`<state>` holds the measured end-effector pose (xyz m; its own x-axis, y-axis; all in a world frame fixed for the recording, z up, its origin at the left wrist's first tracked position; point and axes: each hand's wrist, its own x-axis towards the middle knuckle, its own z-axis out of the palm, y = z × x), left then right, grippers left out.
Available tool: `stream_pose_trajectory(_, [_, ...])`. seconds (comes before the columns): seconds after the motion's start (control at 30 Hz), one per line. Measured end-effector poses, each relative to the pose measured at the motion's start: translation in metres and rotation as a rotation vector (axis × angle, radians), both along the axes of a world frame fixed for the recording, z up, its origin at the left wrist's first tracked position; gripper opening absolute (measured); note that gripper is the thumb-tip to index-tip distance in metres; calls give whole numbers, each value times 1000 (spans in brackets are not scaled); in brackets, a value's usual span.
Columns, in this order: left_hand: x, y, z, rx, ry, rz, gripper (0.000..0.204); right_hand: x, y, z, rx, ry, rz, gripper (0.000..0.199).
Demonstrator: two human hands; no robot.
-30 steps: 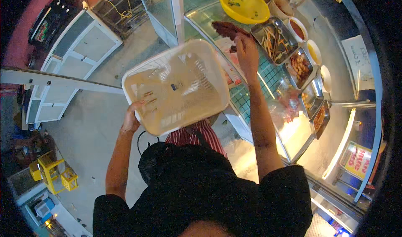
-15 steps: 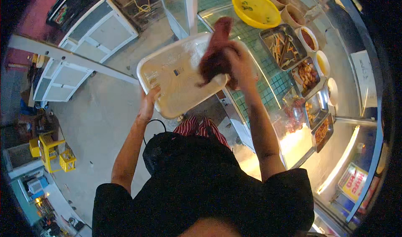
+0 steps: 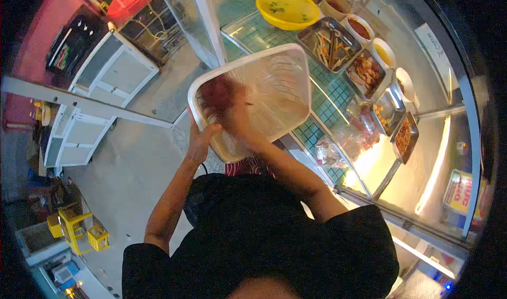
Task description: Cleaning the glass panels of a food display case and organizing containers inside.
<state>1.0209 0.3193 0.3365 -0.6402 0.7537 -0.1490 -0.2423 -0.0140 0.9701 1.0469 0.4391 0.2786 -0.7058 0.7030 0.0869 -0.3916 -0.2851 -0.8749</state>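
White plastic forms the rectangular basin that the person holds in front of the body, tilted, with its hollow facing up. The left hand clasps the basin at its near left corner: the thumb lies over the rim, and the fingers go out of sight behind the wall. The basin thus extends away from this grip, to the right and forward.

A dark red cloth lies inside the basin, against its left part, just beyond the left thumb. The right hand, blurred, is inside the basin too, at the right side of the cloth and touching it; the cloth bunches to the left of and beyond that hand's fingers. Whether these fingers pinch the cloth or only press it flat, I cannot tell.

To the right of the basin is a glass display case, where crumpled clear plastic bags lie near it. Farther right of the basin stand a metal tray of vegetable strips and a metal tray of browned meat pieces. Beyond the basin's far edge sits a yellow plastic bowl with green bits inside.
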Motion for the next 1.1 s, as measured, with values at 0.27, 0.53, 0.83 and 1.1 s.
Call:
stream_pose_trajectory(0.27, [-29,-24,-6,101,64,34,65,69,64,11,1615,-525,282,29])
stream_pose_trajectory(0.53, [-31,-12,5,90,-63,135,58,38,83,72,1393,-781,-371,37])
stream_pose_trajectory(0.83, [-37,4,-14,182,-60,113,76,-8,31,39,1574,-390,-114,31])
stream_pose_trajectory(1.1, [-27,-8,-8,187,194,217,85,12,103,71,1703,-714,-394,30])
